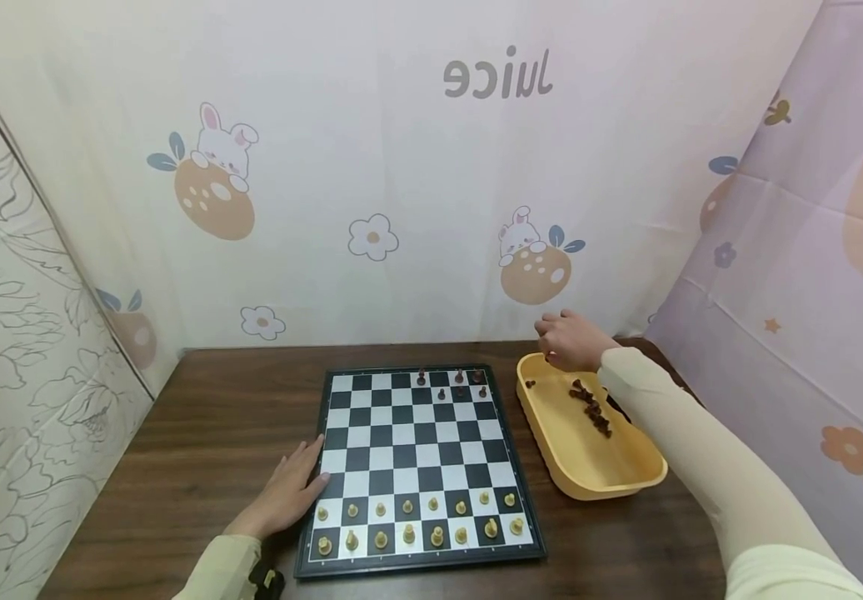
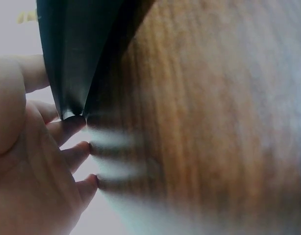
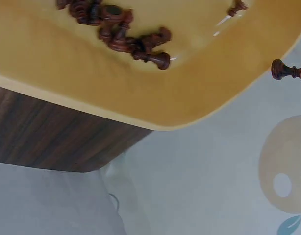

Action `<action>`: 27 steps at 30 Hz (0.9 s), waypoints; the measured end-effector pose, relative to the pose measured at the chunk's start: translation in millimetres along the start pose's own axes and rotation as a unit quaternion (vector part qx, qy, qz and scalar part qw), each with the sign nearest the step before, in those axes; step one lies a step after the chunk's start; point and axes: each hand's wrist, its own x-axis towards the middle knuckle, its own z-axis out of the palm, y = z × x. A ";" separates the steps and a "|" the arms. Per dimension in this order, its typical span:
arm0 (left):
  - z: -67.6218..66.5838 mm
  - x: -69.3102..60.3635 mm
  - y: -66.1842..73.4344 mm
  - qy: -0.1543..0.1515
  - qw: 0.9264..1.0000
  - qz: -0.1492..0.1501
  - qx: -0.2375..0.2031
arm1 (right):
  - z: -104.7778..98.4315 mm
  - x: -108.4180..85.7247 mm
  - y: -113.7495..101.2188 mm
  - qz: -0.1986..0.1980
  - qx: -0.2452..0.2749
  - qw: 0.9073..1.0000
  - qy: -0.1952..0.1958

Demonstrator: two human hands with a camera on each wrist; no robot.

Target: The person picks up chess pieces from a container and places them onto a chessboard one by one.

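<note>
The right hand (image 1: 572, 340) is over the far end of the yellow tray (image 1: 574, 492); in the right wrist view a fingertip at the right edge holds a dark chess piece (image 3: 284, 70). Dark pieces (image 1: 592, 408) lie in the tray. The left hand (image 1: 283, 493) rests at the left edge of the chessboard (image 1: 404, 456), its fingers fairly straight, touching the board's dark side (image 2: 74, 63) in the left wrist view. Several dark pieces (image 1: 441, 394) stand at the board's far right, and two rows of pale pieces (image 1: 408, 533) stand along the near side.
The brown wooden table (image 1: 236, 400) extends around the board. Behind it hangs a printed curtain (image 1: 311, 183), with another curtain (image 1: 799, 275) on the right and a patterned panel (image 1: 19, 333) on the left.
</note>
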 end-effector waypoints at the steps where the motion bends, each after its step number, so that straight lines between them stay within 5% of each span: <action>1: -0.1 0.1 -0.2 0.000 1.000 0.000 0.000 | -1.5 2.2 -0.1 -0.001 -0.001 1.000 0.002; 27: 0.2 -0.3 0.0 -0.003 1.000 0.001 0.003 | -21.6 93.8 -38.0 0.011 -0.010 0.999 -0.036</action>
